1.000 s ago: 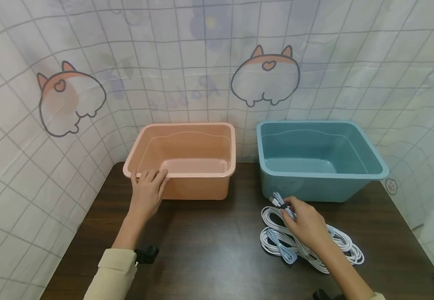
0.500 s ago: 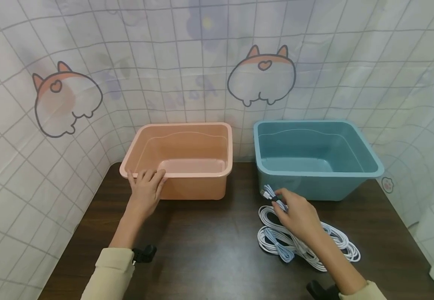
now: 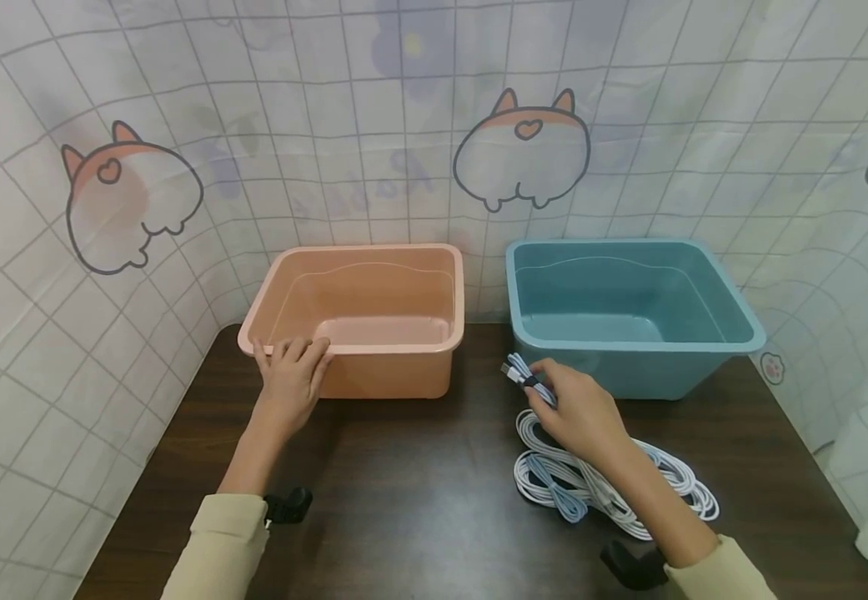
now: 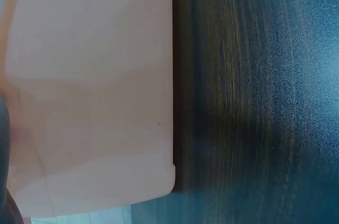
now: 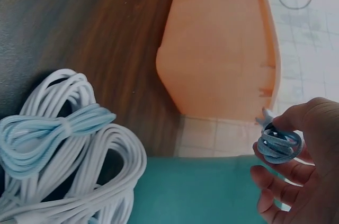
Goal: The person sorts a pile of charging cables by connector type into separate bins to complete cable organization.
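My right hand (image 3: pixel 579 412) pinches a small coiled light-blue USB cable (image 5: pixel 280 144) between thumb and fingers, with a black tie round its middle. In the head view its white plug end points up and left, just in front of the teal bin (image 3: pixel 636 367). Under that hand, several white cable coils (image 3: pixel 561 475) lie heaped on the table, with another tied light-blue cable (image 5: pixel 53 134) on top of them. My left hand (image 3: pixel 289 383) rests its fingers over the front rim of the peach bin (image 3: pixel 396 375), thumb side toward the right.
Both bins stand side by side at the back of the dark wooden table (image 3: pixel 418 492), with a gap between them. No contents show inside either one. A white grid-patterned cloth (image 3: pixel 358 167) hangs close behind them and along both sides.
The right hand has lifted the light-blue cable up and to the left, away from the heap of white coils. The left hand stays at the peach bin's rim.
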`<state>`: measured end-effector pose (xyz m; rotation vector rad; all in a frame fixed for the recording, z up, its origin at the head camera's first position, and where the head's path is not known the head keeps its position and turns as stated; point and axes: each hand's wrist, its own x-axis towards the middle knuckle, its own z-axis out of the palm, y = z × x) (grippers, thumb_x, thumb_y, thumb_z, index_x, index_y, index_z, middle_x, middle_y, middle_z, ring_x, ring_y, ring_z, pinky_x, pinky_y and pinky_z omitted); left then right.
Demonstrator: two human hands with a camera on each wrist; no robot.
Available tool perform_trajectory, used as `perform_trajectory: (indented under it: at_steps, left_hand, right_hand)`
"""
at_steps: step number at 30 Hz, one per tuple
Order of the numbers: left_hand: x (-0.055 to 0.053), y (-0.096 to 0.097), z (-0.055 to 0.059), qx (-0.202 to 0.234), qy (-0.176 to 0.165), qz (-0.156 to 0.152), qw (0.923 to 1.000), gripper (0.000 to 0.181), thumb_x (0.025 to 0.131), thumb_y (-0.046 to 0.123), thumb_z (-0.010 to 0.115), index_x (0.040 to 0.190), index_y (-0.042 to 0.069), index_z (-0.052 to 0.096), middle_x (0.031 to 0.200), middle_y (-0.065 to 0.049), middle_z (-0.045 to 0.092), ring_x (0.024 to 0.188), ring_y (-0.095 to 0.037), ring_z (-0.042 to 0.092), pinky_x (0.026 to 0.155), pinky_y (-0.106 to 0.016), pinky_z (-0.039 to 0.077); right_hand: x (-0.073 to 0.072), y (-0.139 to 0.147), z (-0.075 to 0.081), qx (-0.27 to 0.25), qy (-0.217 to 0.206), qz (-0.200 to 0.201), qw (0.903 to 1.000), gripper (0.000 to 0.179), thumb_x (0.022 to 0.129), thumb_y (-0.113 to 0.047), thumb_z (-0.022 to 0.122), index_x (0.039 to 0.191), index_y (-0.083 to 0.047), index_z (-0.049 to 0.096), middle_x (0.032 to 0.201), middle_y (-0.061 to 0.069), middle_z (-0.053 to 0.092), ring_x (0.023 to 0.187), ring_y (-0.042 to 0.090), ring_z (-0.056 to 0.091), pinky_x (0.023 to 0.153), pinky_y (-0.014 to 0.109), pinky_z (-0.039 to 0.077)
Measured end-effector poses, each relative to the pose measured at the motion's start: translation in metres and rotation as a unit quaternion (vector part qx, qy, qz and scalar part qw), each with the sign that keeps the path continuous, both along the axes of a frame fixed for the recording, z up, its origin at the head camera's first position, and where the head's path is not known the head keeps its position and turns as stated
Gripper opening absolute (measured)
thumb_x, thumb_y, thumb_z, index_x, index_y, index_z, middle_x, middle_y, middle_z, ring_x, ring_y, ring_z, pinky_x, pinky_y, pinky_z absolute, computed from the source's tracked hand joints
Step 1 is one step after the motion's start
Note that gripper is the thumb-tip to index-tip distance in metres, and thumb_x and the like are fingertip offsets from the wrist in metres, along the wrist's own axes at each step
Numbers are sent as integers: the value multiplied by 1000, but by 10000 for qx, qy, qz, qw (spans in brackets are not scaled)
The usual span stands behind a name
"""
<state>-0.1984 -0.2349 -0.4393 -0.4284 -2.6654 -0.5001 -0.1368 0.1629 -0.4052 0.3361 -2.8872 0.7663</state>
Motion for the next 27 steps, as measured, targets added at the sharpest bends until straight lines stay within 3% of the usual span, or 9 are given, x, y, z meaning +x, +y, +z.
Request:
perform_trajectory:
  at_steps: [12, 20, 27]
  left_hand:
    - [-1, 0, 1, 233, 46, -124, 9996, 25, 108, 19, 59, 126, 2, 66, 119, -24, 63, 121, -50, 50, 115, -83, -3]
    - [1, 2, 8, 432, -287, -161, 9985, 27, 109, 20, 58, 128, 3, 67, 124, -24, 64, 125, -49, 49, 117, -81, -8]
    - [5, -1, 17, 64, -285, -96, 9995, 31, 109, 24, 58, 131, 6, 69, 129, -22, 67, 126, -49, 53, 117, -80, 6]
  right_hand:
    - [-11, -10, 16, -114, -117, 65, 9998, 30, 101, -17, 68, 128, -3, 68, 93, 10, 72, 66, 18, 52, 53, 32, 41]
    - [-21, -16, 22, -193, -6, 110, 9998, 29, 101, -18, 69, 126, -3, 68, 92, 10, 72, 63, 18, 52, 52, 32, 40]
    - [-28, -21, 29, -148, 54, 150, 9998, 28, 102, -19, 68, 126, -4, 68, 95, 12, 73, 66, 20, 55, 54, 33, 43]
